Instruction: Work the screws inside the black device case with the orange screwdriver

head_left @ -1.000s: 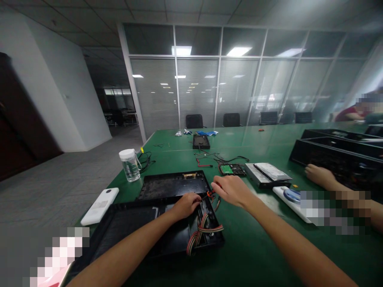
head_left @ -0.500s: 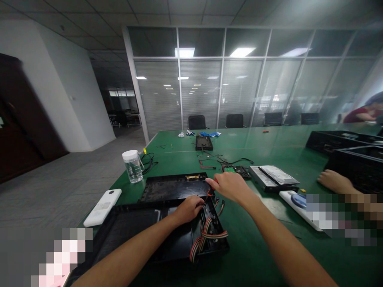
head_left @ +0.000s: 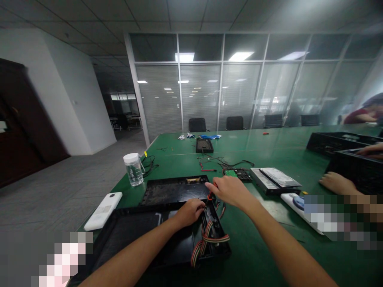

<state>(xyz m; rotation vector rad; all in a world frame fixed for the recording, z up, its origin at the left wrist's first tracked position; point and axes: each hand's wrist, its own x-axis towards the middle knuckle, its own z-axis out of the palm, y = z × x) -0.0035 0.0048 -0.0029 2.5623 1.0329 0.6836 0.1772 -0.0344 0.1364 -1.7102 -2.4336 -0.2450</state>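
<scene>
At lower centre, my right hand (head_left: 229,189) is gripping a red-handled tool (head_left: 210,196) over the black case (head_left: 134,227), fully wrapped, apparently for control. Beside it, my left hand (head_left: 189,212) is probably steadying; I cannot tell its hold.

Standing here, I get: green table (head_left: 263,153), cluttered. Left side: clear bottle (head_left: 133,173), upright, white lid (head_left: 131,159) on; black cable (head_left: 150,164) just beyond it; white slab (head_left: 103,211) nearer, flat by the edge. Mid-table: red wire (head_left: 208,170), then green board (head_left: 230,173) to its right. Right again: silver box (head_left: 257,179), black strip (head_left: 271,178) across the top. Farther back: small black tray (head_left: 204,146), blue cloth (head_left: 211,136) just behind. Far right: black cases (head_left: 338,142); beyond them a person in red (head_left: 356,116), blurry. Black chairs (head_left: 196,124) along the far side, glass wall (head_left: 197,48) with blinds (head_left: 199,99) behind. Dark cabinet (head_left: 24,127) far left, grey floor (head_left: 38,203).
</scene>
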